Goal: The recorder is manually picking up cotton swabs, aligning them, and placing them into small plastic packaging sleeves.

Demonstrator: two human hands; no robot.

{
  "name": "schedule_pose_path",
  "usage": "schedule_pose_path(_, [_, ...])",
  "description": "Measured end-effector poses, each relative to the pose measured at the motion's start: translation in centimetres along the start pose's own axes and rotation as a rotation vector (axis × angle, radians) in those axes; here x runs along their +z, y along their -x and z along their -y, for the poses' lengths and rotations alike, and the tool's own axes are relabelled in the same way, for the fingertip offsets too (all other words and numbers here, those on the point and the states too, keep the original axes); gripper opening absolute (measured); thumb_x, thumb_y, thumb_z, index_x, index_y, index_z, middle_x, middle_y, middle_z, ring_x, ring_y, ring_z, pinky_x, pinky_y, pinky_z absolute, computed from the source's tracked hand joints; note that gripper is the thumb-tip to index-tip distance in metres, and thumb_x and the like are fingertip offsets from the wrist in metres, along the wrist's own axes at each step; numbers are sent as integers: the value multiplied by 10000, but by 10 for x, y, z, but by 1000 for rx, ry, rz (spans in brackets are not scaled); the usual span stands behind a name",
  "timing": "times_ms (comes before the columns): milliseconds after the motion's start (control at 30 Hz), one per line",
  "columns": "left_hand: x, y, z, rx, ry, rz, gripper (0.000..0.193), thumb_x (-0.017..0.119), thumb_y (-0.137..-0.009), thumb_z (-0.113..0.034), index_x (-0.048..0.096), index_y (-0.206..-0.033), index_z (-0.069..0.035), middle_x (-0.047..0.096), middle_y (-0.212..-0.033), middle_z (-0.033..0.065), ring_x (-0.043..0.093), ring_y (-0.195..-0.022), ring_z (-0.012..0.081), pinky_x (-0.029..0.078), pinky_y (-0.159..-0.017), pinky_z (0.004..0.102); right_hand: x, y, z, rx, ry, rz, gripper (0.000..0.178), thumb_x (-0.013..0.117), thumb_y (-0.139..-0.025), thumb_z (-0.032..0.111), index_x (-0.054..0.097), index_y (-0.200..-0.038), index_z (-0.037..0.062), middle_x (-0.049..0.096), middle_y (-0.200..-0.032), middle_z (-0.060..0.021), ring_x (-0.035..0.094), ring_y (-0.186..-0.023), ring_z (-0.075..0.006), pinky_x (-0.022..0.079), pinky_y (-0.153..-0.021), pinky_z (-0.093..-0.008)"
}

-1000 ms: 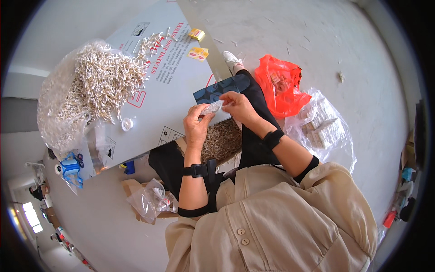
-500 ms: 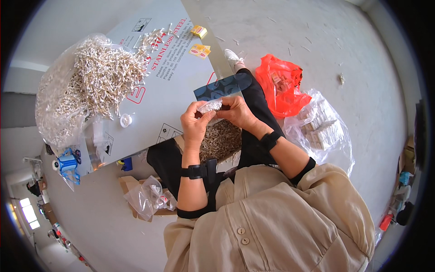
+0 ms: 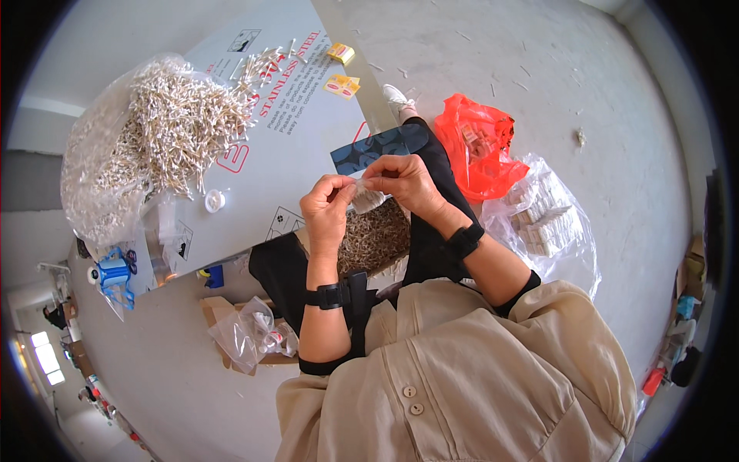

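Between my two hands hangs a small clear plastic bag (image 3: 368, 202) packed with white-tipped cotton swabs. My left hand (image 3: 326, 212) pinches one upper corner of it between thumb and fingers. At the other corner, my right hand (image 3: 404, 183) pinches the bag's top edge. Below the bag, a box of loose cotton swabs (image 3: 375, 240) rests between my legs, its swabs showing brownish sticks. Just beyond my hands, a dark blue patterned sheet (image 3: 371, 152) lies at the table edge.
At the left of the table (image 3: 254, 181) a large clear bag spills a heap of cotton swabs (image 3: 181, 127). Near it are a small round white container (image 3: 215, 201) and a blue tape dispenser (image 3: 114, 273). Yellow packets (image 3: 342, 86) lie farther back. A red bag (image 3: 477, 150) and a bag of white packs (image 3: 546, 223) sit right.
The bag of swabs has gone from lying tilted across my fingers to hanging down from its top edge. My right hand has shifted slightly, and both hands now pinch the top.
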State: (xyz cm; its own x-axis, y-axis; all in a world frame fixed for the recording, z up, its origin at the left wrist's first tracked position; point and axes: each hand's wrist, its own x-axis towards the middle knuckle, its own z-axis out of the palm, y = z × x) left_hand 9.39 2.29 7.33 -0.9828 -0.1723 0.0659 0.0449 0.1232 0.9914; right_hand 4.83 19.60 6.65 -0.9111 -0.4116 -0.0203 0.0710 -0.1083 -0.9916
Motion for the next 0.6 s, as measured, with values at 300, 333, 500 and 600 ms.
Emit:
schedule_pose_path(300, [8,-13,0,531,-529,-157,81,668,-806,39,661,-863,-18,621,-755,86,602,-693,183,476,-646,261,9,-11,-9,-417,313,-165,46,684,-804,14,651,-831,-2,610,-746,-79,606,-629,-165,477,-597,-268])
schedule_pose_path(333, [8,-13,5,530,-528,-157,81,668,-806,39,661,-863,-18,621,-755,86,602,-693,183,476,-646,261,10,-12,-12,-283,267,-142,46,679,-806,16,648,-833,-4,612,-745,-83,609,-635,-160,478,-587,-278])
schedule_pose_path(500, [9,-14,19,20,-80,-53,51,699,-835,-50,673,-865,-18,657,-789,31,543,-658,82,449,-597,257,11,-17,-13,-112,221,-95,80,683,-795,45,648,-851,0,613,-742,-90,606,-629,-156,477,-560,-297])
schedule_pose_path(600, [13,-10,22,-151,134,-55,66,702,-837,-60,680,-868,-6,660,-796,5,520,-661,49,432,-580,233,12,-16,-12,-126,331,-104,114,697,-774,74,652,-857,8,617,-742,-94,601,-617,-167,478,-560,-295])
